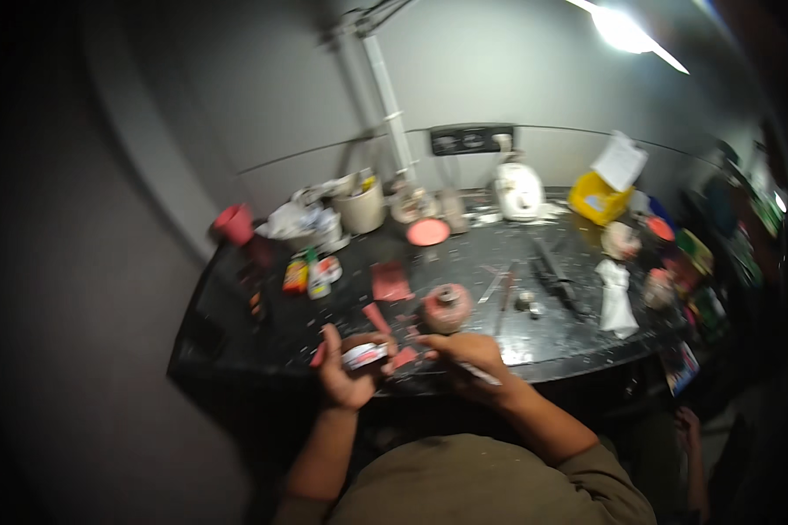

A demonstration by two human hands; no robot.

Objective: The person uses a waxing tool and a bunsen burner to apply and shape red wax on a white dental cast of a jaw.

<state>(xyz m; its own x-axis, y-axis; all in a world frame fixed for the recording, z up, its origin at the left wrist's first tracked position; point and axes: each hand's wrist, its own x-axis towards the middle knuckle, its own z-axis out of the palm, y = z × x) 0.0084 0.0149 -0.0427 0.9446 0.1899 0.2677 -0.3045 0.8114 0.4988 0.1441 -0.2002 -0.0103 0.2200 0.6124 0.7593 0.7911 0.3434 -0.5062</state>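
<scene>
My left hand (348,374), palm up near the table's front edge, has its fingers around a small white piece with pink on it (364,354), which looks like a dental cast. Blur hides its detail. My right hand (466,357) is closed round a slim tool; its pale end (480,374) sticks out toward my wrist, and its other end cannot be made out. Just beyond my right hand stands a round pink burner-like pot (447,308) with a short neck. Pink wax-like strips (376,318) and a square sheet (390,282) lie past my left hand.
The black table (534,346) is strewn with scraps. Slim tools (506,287) lie right of the pot. At the back are a cream tub (359,208), a pink-topped dish (428,232), a white device (519,191) and a yellow holder (599,199). Another person's hand (688,427) shows at lower right.
</scene>
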